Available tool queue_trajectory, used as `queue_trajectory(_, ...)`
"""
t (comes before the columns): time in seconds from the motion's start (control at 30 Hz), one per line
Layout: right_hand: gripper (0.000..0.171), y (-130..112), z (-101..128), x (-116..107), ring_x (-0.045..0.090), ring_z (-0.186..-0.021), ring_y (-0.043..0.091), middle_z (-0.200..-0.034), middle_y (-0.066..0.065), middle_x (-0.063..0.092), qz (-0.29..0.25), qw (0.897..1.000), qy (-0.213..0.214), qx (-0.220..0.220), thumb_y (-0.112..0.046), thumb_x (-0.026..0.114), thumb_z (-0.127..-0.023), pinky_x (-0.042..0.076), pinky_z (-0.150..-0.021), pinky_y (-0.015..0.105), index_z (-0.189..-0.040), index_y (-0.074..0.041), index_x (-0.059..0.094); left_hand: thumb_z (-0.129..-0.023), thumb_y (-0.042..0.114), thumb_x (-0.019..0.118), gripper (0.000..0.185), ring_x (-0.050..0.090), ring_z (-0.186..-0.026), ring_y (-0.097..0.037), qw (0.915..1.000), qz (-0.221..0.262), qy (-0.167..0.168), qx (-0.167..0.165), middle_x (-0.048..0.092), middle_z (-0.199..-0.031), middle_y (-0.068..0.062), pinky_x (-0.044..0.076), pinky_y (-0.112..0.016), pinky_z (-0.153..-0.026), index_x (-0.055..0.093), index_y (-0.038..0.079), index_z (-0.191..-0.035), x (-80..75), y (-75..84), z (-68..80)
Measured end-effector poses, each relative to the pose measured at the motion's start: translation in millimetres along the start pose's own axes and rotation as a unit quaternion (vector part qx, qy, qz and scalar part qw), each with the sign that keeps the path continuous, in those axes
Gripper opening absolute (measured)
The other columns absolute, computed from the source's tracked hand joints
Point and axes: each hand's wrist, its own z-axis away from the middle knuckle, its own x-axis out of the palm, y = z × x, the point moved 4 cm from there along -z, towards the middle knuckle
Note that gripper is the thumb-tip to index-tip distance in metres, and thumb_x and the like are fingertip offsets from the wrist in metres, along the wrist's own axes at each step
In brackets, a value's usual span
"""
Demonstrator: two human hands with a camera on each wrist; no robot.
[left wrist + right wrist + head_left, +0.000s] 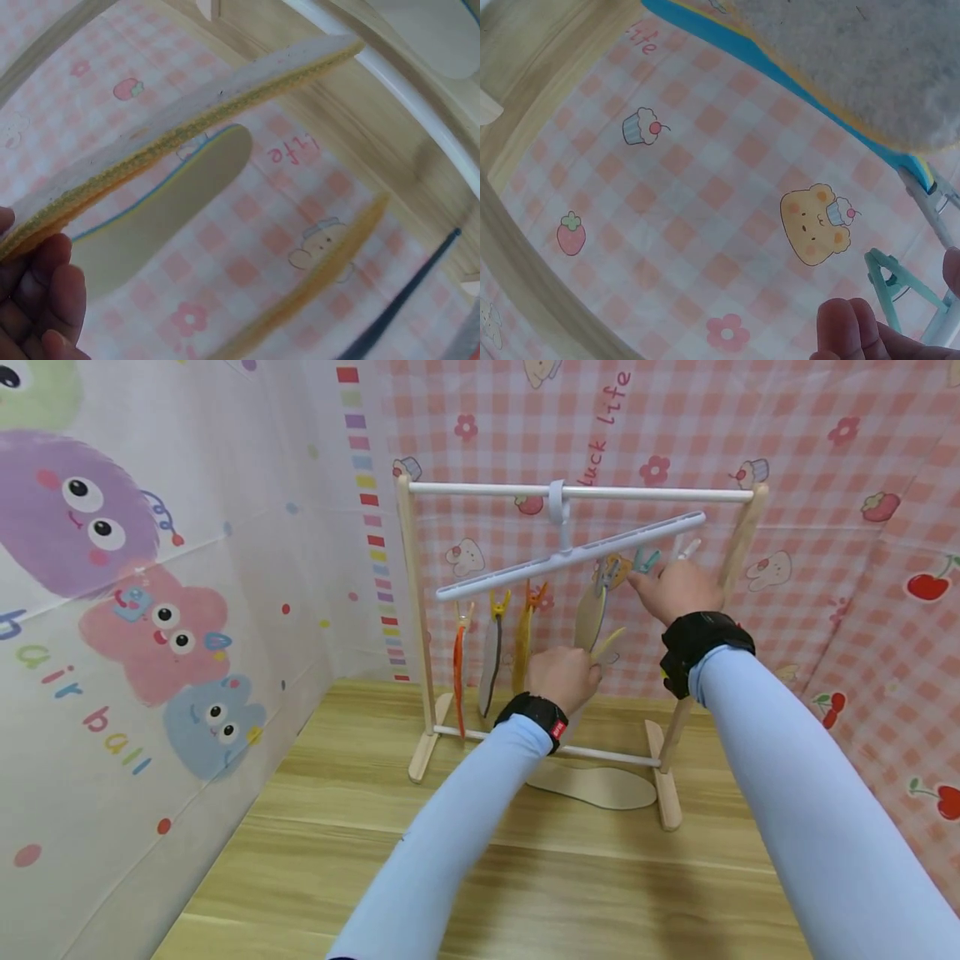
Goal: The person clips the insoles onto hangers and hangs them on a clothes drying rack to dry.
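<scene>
My left hand (564,678) pinches an insole (180,131) with a pale top face and a yellow-orange edge. My right hand (681,589) is beside a teal clip (900,285) under the right half of the white hanger (570,558), its fingers and thumb apart around the clip. A beige insole with a blue edge (591,614) hangs from a grey clip (930,199) just left of that hand. A white clip (688,550) shows behind the right hand. The hanger tilts, right end higher.
Left of my hands hang an orange insole (459,672), a grey one with a dark edge (491,668) and a yellow one (522,643), each in a clip. A wooden rack (417,602) carries the hanger. Another beige insole (600,786) lies on the wooden tabletop (337,827).
</scene>
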Motion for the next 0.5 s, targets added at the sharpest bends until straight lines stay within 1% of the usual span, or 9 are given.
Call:
queue_trajectory(0.07, 0.054, 0, -4, 0, 0.048, -0.057, 0.027, -0.058, 0.005, 0.046, 0.004, 1.0, 0.001, -0.003, -0.055, 0.046, -0.098, 0.036, -0.049, 0.036, -0.071, -0.009, 0.056, -0.099, 0.038, 0.055, 0.05, 0.05, -0.046, -0.01, 0.9998, -0.012, 0.016, 0.001, 0.052, -0.053, 0.006, 0.04, -0.029, -0.042, 0.053, 0.02, -0.052, 0.5, 5.1, -2.4)
queue_trajectory(0.2, 0.055, 0, -9, 2, 0.046, -0.055, 0.026, -0.056, 0.005, 0.044, 0.001, 1.0, -0.005, -0.003, -0.057, 0.045, -0.098, 0.034, -0.048, 0.036, -0.077, -0.008, 0.06, -0.099, 0.037, 0.056, 0.043, 0.051, -0.046, -0.01, 0.9992, -0.022, 0.033, 0.003, 0.056, -0.055, 0.008, 0.039, -0.028, -0.041, 0.061, 0.023, -0.059, 2.4, 14.4, -7.2)
queue_trajectory(0.27, 0.058, 0, -11, 3, 0.045, -0.054, 0.027, -0.055, 0.005, 0.044, 0.005, 1.0, -0.007, -0.001, -0.059, 0.045, -0.098, 0.033, -0.049, 0.037, -0.077, -0.008, 0.061, -0.099, 0.037, 0.056, 0.04, 0.052, -0.046, -0.01, 0.9993, -0.02, 0.03, 0.003, 0.057, -0.055, 0.008, 0.04, -0.028, -0.042, 0.064, 0.023, -0.062, 3.2, 18.2, -9.1)
queue_trajectory(0.37, 0.063, 0, -15, 5, 0.044, -0.052, 0.026, -0.053, 0.005, 0.041, 0.02, 1.0, -0.004, 0.001, -0.062, 0.043, -0.097, 0.033, -0.047, 0.036, -0.071, -0.006, 0.056, -0.099, 0.036, 0.056, 0.038, 0.056, -0.049, -0.01, 0.9995, -0.021, 0.022, 0.002, 0.06, -0.057, 0.008, 0.042, -0.028, -0.044, 0.067, 0.024, -0.065, 4.5, 22.2, -10.8)
queue_trajectory(0.4, 0.064, -1, -17, 5, 0.044, -0.052, 0.026, -0.053, 0.006, 0.041, 0.022, 1.0, -0.003, 0.001, -0.061, 0.043, -0.097, 0.033, -0.047, 0.036, -0.071, -0.005, 0.056, -0.099, 0.037, 0.056, 0.037, 0.057, -0.05, -0.01, 0.9996, -0.023, 0.017, 0.0, 0.061, -0.059, 0.008, 0.044, -0.028, -0.044, 0.068, 0.024, -0.067, 5.0, 23.0, -11.1)
queue_trajectory(0.43, 0.065, -1, -18, 4, 0.045, -0.052, 0.026, -0.054, 0.007, 0.041, 0.024, 1.0, 0.0, 0.001, -0.061, 0.043, -0.097, 0.034, -0.047, 0.036, -0.077, -0.002, 0.059, -0.099, 0.037, 0.056, 0.036, 0.059, -0.052, -0.011, 0.9996, -0.026, 0.013, 0.0, 0.062, -0.06, 0.007, 0.045, -0.029, -0.045, 0.069, 0.023, -0.068, 5.4, 23.8, -11.5)
queue_trajectory(0.5, 0.07, -2, -22, 3, 0.046, -0.053, 0.027, -0.056, 0.008, 0.042, 0.022, 1.0, 0.002, 0.001, -0.063, 0.043, -0.097, 0.035, -0.046, 0.036, -0.093, 0.005, 0.063, -0.099, 0.037, 0.057, 0.035, 0.06, -0.054, -0.012, 0.9996, -0.029, 0.009, -0.002, 0.063, -0.062, 0.007, 0.046, -0.029, -0.047, 0.07, 0.023, -0.07, 5.8, 24.7, -12.4)
